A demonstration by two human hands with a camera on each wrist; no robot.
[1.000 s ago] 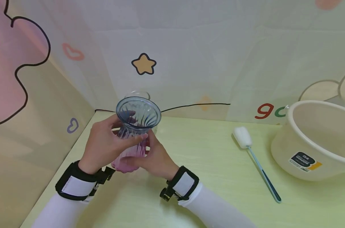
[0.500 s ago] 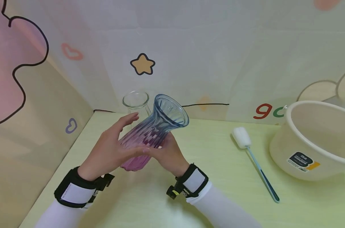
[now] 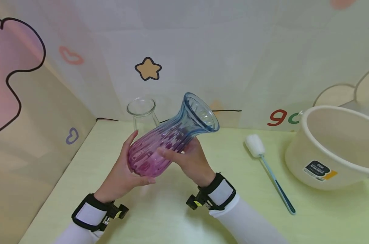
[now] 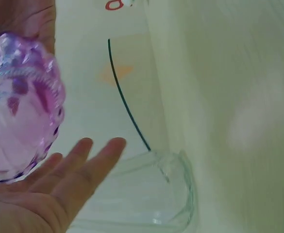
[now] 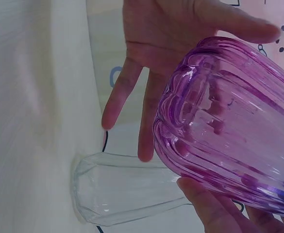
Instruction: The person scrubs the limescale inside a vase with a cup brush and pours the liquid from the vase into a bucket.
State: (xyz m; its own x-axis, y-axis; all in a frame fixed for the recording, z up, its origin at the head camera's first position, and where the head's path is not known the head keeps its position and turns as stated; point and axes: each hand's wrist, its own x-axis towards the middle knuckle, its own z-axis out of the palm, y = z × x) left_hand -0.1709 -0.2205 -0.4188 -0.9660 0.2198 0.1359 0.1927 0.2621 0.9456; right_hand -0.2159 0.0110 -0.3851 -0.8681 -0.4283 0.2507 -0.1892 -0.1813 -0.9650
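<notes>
Glass vase [image 3: 163,145], pink at the base and shading to blue at the flared rim: in the head view, raised above the pale desk [image 3: 172,220], tilted with the mouth to the upper right. Gripped round the body by the right hand [image 3: 193,159], thumb along the near side. Left hand [image 3: 124,176] wide at the base, fingers extended, thumb below; contact with the glass impossible to confirm.

Just behind, upright on the desk: clear glass vessel [image 3: 144,124], partly covered by the vase. To the right, lying diagonally: brush [image 3: 270,173], white head toward the wall [image 3: 209,61], blue handle toward the near edge. Farther right, upright: cream bucket [image 3: 297,149] with a dark and orange label [image 3: 319,170].

Left wrist view: scalloped base of the vase at the left edge, partly out of frame; fingers of the left hand straight, near the clear glass vessel in the picture.

Right wrist view: ribbed pink body across the right side, fingers of the right hand against the glass; left hand beyond, fingers spread, curled round nothing.
</notes>
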